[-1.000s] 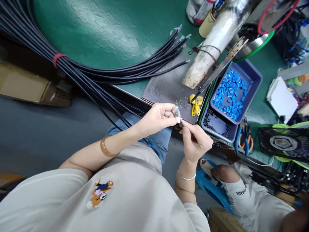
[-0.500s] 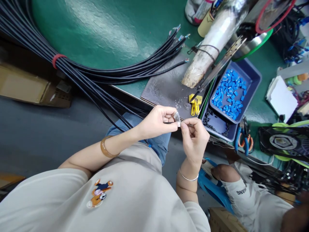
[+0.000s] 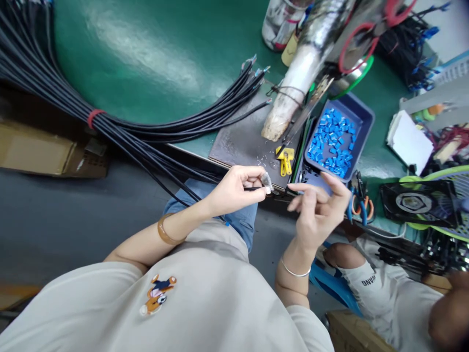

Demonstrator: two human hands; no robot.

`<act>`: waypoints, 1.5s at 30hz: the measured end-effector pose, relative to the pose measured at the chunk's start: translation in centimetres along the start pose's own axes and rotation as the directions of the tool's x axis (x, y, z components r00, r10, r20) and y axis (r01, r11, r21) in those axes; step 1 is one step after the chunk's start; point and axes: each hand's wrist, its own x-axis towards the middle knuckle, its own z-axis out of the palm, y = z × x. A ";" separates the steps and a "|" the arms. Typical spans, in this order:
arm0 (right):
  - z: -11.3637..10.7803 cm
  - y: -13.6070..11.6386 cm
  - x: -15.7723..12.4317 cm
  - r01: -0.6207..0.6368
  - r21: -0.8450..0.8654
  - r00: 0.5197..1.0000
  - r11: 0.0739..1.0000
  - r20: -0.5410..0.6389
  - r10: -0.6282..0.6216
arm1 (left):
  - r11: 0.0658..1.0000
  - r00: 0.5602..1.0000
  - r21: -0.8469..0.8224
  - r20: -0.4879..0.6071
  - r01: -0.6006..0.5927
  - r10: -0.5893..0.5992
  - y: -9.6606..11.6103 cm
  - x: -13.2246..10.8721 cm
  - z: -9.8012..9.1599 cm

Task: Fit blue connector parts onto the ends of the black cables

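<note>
My left hand (image 3: 240,191) is closed on a black cable (image 3: 252,188), pinching it near its end between thumb and fingers. A greyish-white wrap or scrap (image 3: 266,181) shows at the fingertips; I cannot tell whether it is worn or held. My right hand (image 3: 319,211) is apart from the cable, fingers spread, with nothing visible in it. It hovers in front of the lower grey tray (image 3: 318,182), which holds small black pieces. Behind it stands a blue-grey tray (image 3: 362,115) of small blue connectors (image 3: 331,142).
A bundle of black cables (image 3: 146,134), tied with a red band (image 3: 94,117), crosses the green table (image 3: 146,49). Yellow clips (image 3: 286,160) lie on a dark board (image 3: 238,139). Nearby are a wrapped post (image 3: 289,93), scissors (image 3: 359,46), pliers (image 3: 361,205) and a seated person (image 3: 388,283).
My right hand has let go at the cable end and moved right toward the trays, its fingers opening. My left hand keeps its pinch. The view has shifted slightly.
</note>
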 end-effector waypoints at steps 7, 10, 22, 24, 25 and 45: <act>-4.2 0.0 1.1 0.034 -0.174 0.992 0.984 0.128 -0.012 | 0.995 0.805 0.068 0.593 -0.076 0.021 4.8 -0.4 -1.3; -6.1 1.1 3.4 0.175 -0.477 0.984 0.861 0.070 -0.162 | 0.965 0.887 -0.106 0.428 0.239 -0.172 3.8 -0.1 -1.7; -6.9 9.4 14.6 0.206 -0.737 0.959 0.644 0.283 0.017 | 0.860 0.914 -0.431 -0.163 0.272 -0.371 0.3 1.3 -1.0; -7.0 10.0 15.5 0.178 -0.697 0.951 0.695 0.302 0.060 | 0.873 0.917 -0.417 -0.186 0.253 -0.354 0.4 1.5 -0.6; -7.1 10.2 16.0 0.160 -0.676 0.947 0.720 0.311 0.081 | 0.878 0.916 -0.409 -0.196 0.248 -0.350 0.4 1.6 -0.4; -1.1 1.9 5.6 -0.047 0.070 0.994 0.996 0.102 0.040 | 0.963 0.944 -0.224 -0.258 0.148 -0.205 -0.1 2.4 0.9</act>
